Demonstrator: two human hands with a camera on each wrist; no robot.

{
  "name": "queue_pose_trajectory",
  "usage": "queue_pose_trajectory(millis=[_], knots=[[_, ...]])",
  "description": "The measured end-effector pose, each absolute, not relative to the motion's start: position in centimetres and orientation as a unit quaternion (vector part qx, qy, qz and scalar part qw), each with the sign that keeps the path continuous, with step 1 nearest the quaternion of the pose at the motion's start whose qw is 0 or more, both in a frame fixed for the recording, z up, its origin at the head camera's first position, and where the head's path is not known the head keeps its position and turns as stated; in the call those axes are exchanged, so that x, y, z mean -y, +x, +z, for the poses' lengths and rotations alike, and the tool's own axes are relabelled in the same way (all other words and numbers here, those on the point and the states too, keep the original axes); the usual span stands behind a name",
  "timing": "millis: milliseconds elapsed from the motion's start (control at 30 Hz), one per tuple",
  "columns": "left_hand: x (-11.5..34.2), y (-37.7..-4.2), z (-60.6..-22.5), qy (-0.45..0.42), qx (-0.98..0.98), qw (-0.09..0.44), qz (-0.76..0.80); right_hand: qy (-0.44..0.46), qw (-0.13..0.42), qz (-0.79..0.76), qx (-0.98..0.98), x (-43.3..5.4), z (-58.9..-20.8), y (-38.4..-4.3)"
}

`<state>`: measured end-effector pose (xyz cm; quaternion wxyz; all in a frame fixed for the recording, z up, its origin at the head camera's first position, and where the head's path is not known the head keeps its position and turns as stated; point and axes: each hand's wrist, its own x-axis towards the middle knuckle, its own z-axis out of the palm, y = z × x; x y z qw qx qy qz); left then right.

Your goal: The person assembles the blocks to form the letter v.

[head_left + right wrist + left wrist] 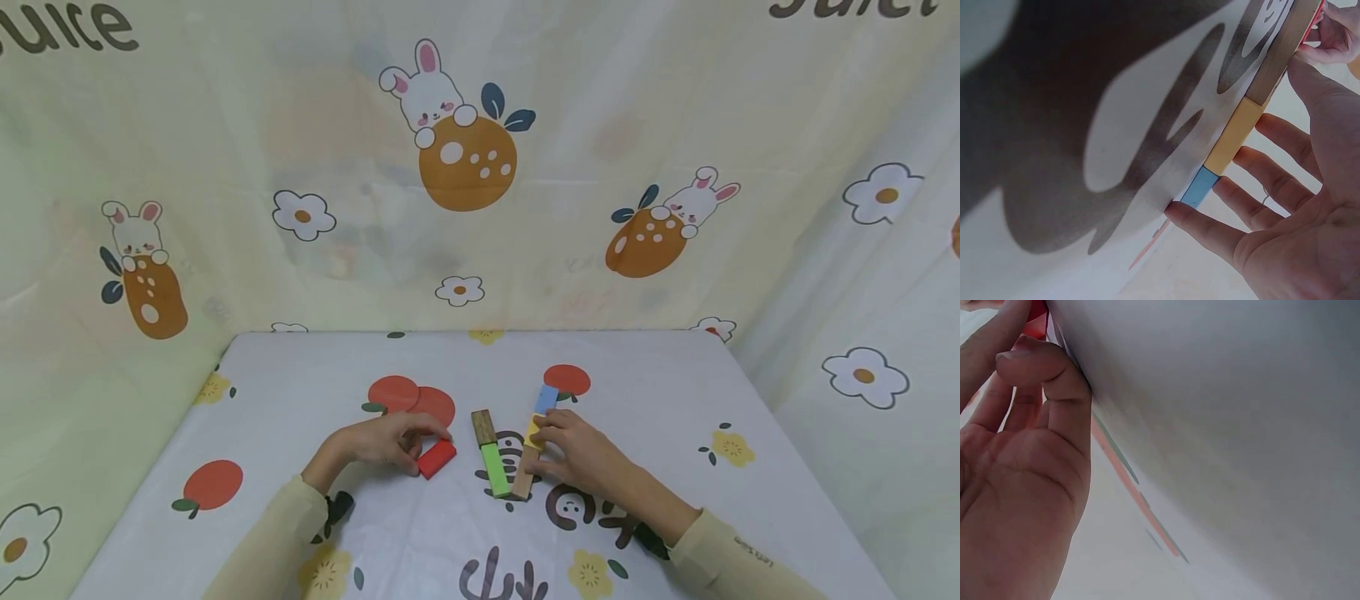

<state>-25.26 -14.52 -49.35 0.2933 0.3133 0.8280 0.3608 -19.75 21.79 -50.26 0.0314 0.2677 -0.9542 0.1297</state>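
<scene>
My left hand (386, 442) holds a small red block (437, 459) at the tabletop, thumb at one end and index finger at the other. In the left wrist view, only a bit of the red block (1037, 322) shows past the bent fingers. A row of blue (547, 398), yellow (533, 433) and light wooden (524, 475) blocks lies end to end. Spread along its right side is my right hand (581, 450), fingertips by the yellow and blue blocks, thumb at the wooden one. Between the hands, a dark brown block (483, 427) meets a bright green block (495, 469).
A white cloth (645, 392) printed with fruit, flowers and dark lettering covers the table. Behind it hangs a curtain (562, 275) with rabbit prints, and more printed cloth (840, 467) flanks the right side.
</scene>
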Motion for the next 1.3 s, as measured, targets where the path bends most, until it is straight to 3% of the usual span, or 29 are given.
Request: queue_pose_trajectory(millis=[533, 833, 1300], knots=[[14.7, -25.4, -49.3, 0.298, -0.827, 0.298, 0.373, 0.262, 0.026, 0.131, 0.956, -21.8, -50.0, -19.8], [14.9, -25.3, -49.2, 0.266, -0.837, 0.24, 0.414, 0.261, 0.017, 0.138, 0.955, -21.7, -49.9, -19.6], [13.7, -25.4, -49.0, 0.171, -0.838, 0.196, 0.48, 0.259, 0.005, 0.153, 0.954, -21.8, -49.9, -19.7]])
